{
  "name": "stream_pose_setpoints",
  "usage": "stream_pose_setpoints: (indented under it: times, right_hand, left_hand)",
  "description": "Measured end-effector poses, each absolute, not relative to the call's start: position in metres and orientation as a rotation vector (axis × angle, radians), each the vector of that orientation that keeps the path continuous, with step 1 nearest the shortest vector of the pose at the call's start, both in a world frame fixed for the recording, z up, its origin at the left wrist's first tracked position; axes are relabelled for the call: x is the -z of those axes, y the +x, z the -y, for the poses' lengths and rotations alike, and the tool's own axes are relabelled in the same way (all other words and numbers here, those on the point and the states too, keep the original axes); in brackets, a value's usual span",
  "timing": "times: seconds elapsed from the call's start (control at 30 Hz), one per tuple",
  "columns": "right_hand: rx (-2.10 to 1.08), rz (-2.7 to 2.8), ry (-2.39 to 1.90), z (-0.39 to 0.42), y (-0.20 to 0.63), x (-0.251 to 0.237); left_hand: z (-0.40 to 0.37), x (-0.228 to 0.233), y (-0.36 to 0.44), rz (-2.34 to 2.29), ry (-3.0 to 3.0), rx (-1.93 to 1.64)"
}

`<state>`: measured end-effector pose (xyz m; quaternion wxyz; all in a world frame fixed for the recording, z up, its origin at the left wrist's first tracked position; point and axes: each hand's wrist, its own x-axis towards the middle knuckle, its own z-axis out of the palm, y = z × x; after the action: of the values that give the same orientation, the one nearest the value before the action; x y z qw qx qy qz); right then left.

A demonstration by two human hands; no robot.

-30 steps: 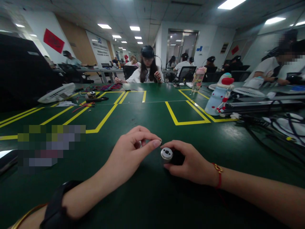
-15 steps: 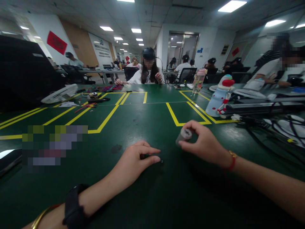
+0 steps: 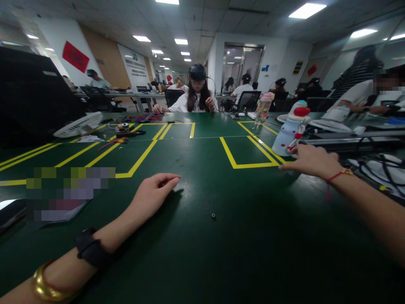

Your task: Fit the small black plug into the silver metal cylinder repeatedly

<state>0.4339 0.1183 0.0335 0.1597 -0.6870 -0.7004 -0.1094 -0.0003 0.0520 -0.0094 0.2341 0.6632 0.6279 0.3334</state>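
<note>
My left hand is just above the green table, thumb and forefinger pinched together. Anything between those fingertips is too small or hidden to make out. A small dark metal ring with a light centre lies on the table to the right of this hand. My right hand reaches out farther right, thumb and forefinger apart, with no object visible between them. Its forefinger is at the lower part of a pale blue bottle with a red-and-white figure on it; whether they touch I cannot tell. The grey cylinder seen earlier is out of sight.
Yellow tape marks the tabletop. Cables and a white fan crowd the right. A clear pink-lidded bottle stands farther back. Wires, a small motor-like part and another white fan lie left. A person sits opposite.
My right hand has moved right and away from me, from holding a grey cylinder to beside the blue bottle. My left hand has drawn left, away from the small ring, its fingertips now together.
</note>
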Motion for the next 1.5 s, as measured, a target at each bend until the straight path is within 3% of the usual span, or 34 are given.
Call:
stream_pose_setpoints:
  times: [0.07,0.2,0.33,0.5,0.7,0.8,1.03,1.5]
  right_hand:
    - [0.326,2.082,-1.802,-0.099,0.389,-0.031]
    - [-0.205,2.444,-1.158,-0.046,0.294,-0.012]
    - [-0.372,2.562,-1.005,-0.018,0.257,0.006]
    - [-0.231,2.354,-1.282,-0.046,0.296,-0.016]
    - [0.264,1.976,-2.176,-0.104,0.409,-0.060]
    - [0.158,1.931,-2.487,-0.121,0.462,-0.065]
    - [-0.155,2.015,-2.516,-0.126,0.492,-0.061]
    - [-0.314,2.002,-2.336,-0.121,0.494,-0.066]
  left_hand:
    - [-0.051,0.009,0.001,-1.732,1.795,-0.924]
    - [-0.051,0.009,0.000,-1.736,1.772,-0.935]
    - [-0.051,0.010,-0.002,-1.735,1.785,-0.939]
    - [-0.051,0.010,-0.002,-1.743,1.782,-0.931]
    - [-0.052,0.011,-0.002,-1.743,1.739,-0.981]
    - [-0.052,0.010,-0.001,-1.742,1.719,-0.992]
    - [-0.052,0.009,0.000,-1.733,1.696,-1.013]
    - [-0.050,0.010,0.000,-1.716,1.677,-1.004]
